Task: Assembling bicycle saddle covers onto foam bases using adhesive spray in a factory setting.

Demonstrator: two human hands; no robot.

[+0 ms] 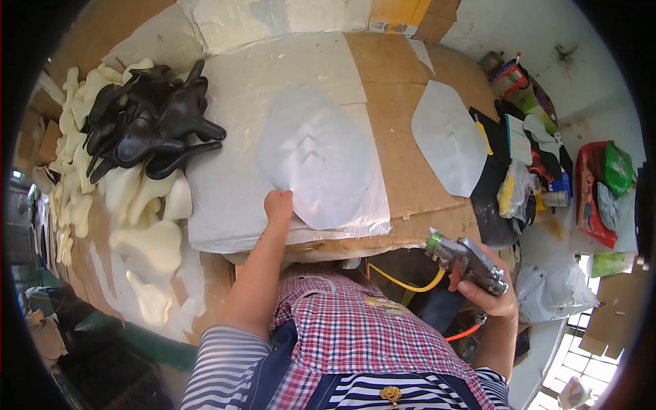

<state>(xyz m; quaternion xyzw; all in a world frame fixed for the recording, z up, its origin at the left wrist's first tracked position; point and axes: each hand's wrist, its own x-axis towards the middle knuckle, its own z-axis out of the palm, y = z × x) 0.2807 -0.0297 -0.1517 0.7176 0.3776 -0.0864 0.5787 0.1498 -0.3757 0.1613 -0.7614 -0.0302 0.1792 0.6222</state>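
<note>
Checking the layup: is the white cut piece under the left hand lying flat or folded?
Spread flat: the white cut piece shows its whole outline, left hand on its edge.

Bright, even daylight, strong fisheye bend.

You get soft, diffuse light over the table (383, 123), with only faint shadows under the black pieces (147, 123) well to the left of your left hand (279, 205). The white sheet (318, 164) just above that hand is nearly washed out, its creases barely showing. Below your right hand (488, 290), the window grille (581, 348) glares white. Straight edges curve toward the rim, a black ring frames the view, and detail at the far sides goes soft and smeared.
</note>
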